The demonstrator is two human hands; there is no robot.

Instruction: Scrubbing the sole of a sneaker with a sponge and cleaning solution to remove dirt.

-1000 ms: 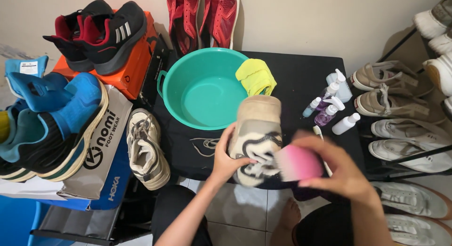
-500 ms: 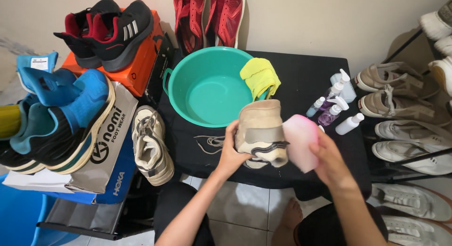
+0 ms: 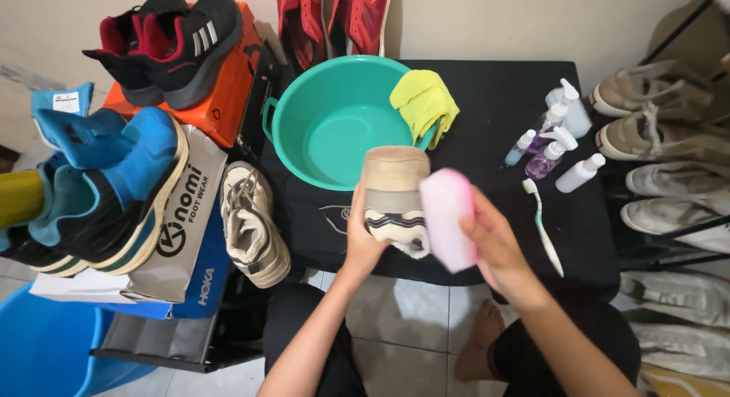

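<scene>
Two hands [image 3: 363, 241] [image 3: 494, 241] hold shoe [image 3: 394, 195] and pink sponge [image 3: 447, 218] before teal basin [image 3: 334, 123].

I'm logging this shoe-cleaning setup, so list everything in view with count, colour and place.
shoe: one, beige, in left hand
sponge: one, pink, in right hand
basin: one, teal, on black table
cloth: one, yellow, on the basin rim
bottles: several, clear and purple, right on table
toothbrush: one, green-white, on table
sneakers: pair, black-red, on orange box
left hand: holds shoe
right hand: holds sponge
</scene>
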